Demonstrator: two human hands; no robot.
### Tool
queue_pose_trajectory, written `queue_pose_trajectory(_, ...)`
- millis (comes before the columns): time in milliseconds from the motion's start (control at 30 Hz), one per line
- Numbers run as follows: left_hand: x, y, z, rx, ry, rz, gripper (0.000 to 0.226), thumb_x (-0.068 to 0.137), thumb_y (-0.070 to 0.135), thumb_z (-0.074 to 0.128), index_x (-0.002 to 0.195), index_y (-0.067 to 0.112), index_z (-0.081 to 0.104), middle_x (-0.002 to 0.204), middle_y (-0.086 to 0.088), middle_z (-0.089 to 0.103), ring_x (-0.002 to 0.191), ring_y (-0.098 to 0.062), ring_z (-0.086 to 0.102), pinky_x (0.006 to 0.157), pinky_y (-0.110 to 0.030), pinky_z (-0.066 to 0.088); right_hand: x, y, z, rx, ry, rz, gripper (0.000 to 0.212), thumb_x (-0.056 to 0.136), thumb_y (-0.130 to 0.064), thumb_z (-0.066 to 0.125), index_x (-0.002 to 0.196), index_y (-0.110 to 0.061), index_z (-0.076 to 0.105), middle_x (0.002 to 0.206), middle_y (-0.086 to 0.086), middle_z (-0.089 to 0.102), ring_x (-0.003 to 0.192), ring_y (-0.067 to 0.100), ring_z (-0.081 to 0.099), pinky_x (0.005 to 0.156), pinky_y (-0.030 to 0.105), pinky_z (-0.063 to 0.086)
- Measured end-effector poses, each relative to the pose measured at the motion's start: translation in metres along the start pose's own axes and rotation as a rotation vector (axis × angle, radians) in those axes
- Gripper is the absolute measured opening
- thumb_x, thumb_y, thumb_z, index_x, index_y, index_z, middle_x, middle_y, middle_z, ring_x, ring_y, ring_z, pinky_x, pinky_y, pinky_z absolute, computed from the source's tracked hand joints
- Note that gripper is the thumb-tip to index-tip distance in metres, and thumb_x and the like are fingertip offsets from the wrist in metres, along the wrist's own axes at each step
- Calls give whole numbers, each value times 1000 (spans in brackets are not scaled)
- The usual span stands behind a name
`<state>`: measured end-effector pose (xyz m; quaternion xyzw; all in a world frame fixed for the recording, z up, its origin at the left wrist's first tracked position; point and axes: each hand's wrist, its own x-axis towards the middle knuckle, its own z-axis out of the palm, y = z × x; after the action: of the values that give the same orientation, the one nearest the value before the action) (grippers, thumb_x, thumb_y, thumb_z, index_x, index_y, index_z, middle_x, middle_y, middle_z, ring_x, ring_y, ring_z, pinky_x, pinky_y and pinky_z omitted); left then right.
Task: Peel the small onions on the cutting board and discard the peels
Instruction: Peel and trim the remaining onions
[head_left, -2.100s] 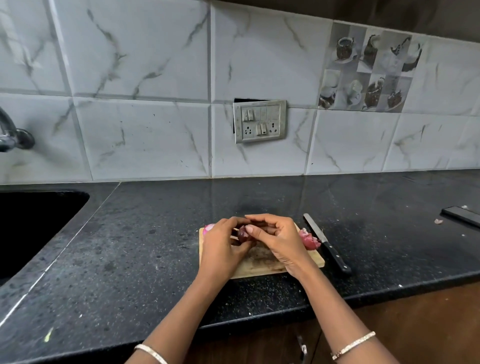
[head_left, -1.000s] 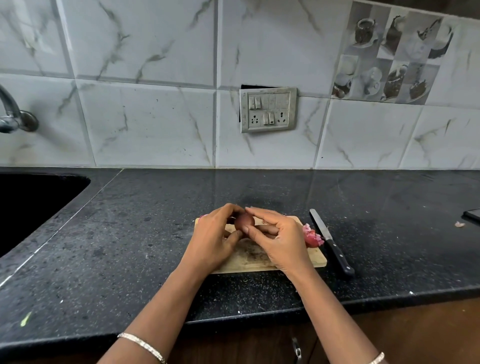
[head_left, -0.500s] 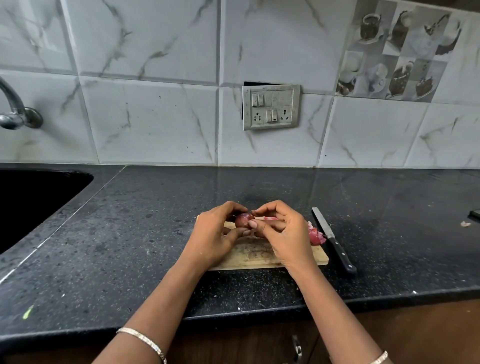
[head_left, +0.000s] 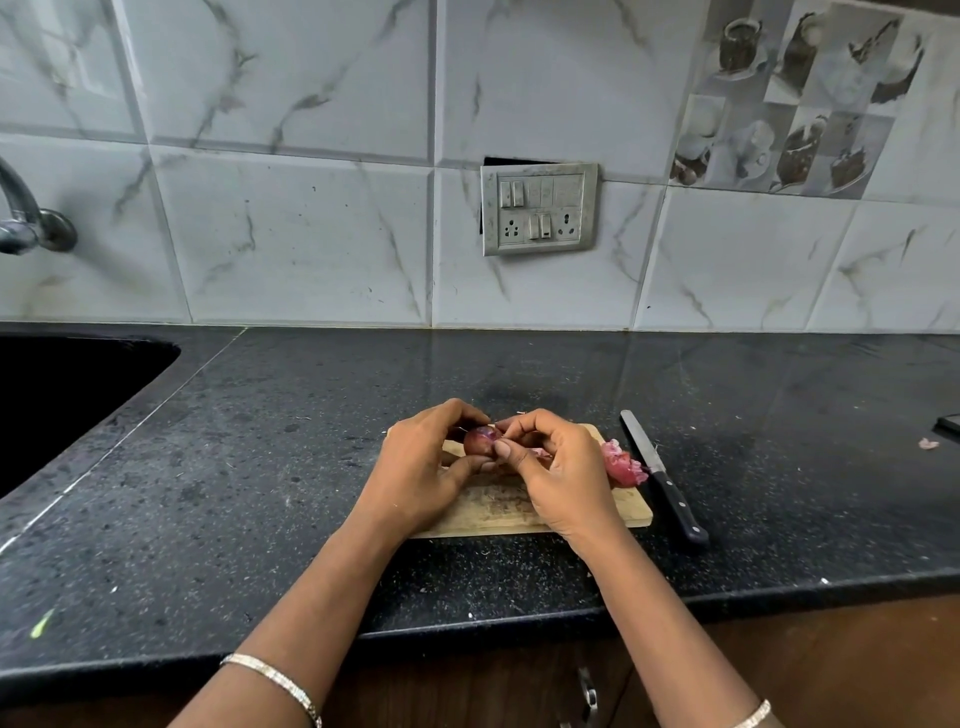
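A small reddish-purple onion is held just above the wooden cutting board. My left hand grips it from the left, thumb underneath. My right hand pinches the onion's skin at its right side with thumb and forefinger. A heap of pink peels lies on the board's right end. The hands hide most of the board's middle, so any other onions there cannot be seen.
A black-handled knife lies on the black counter just right of the board. A dark sink sits at far left under a tap. A peel scrap and a dark object are at far right. The counter edge runs near me.
The camera view has shifted a little downward and leftward. Both hands stay on the onion over the board, with the right fingers working round its skin.
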<state>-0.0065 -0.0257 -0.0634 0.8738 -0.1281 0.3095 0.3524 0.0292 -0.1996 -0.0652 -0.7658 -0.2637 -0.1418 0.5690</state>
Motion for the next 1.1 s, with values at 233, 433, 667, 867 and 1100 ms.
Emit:
queue_pose_trajectory(233, 0, -3, 1, -126, 22, -77, 39, 76, 25, 89, 108, 22, 67, 96, 18, 72, 89, 1, 71, 80, -33, 62, -1, 0, -1, 32, 9, 24, 13, 89, -5, 74, 87, -15, 66, 86, 2, 72, 82, 15, 69, 78, 37, 60)
queue_pose_trajectory(433, -1, -4, 2, -186, 23, -107, 40, 77, 19, 89, 108, 16, 65, 98, 14, 73, 89, 1, 71, 83, -27, 61, -2, 1, 0, 112, -24, 56, 18, 93, -3, 68, 86, -18, 61, 99, 5, 74, 91, 19, 73, 81, 45, 63)
queue_pose_trajectory(667, -1, -3, 1, -264, 39, -117, 35, 81, 18, 85, 107, 13, 62, 100, 10, 73, 97, 3, 69, 83, -11, 54, -4, -7, 0, 345, -35, 136, 13, 98, 8, 55, 91, -2, 53, 103, 18, 73, 99, 24, 75, 79, 33, 62)
queue_pose_trajectory(867, -1, -2, 1, -303, 35, -137, 33, 83, 18, 82, 108, 12, 61, 99, 6, 74, 95, 2, 70, 84, -11, 53, -3, -7, -2, 405, 104, 171, 11, 100, 10, 50, 94, 1, 48, 96, 25, 72, 92, 27, 77, 79, 37, 63)
queue_pose_trajectory(1100, -1, -1, -3, -189, 11, -84, 37, 80, 29, 85, 107, 22, 60, 101, 14, 73, 96, 3, 68, 80, -6, 47, -2, -7, -5, -39, 139, 43, 23, 83, 7, 68, 89, -15, 73, 88, -6, 75, 84, 2, 71, 75, 20, 57)
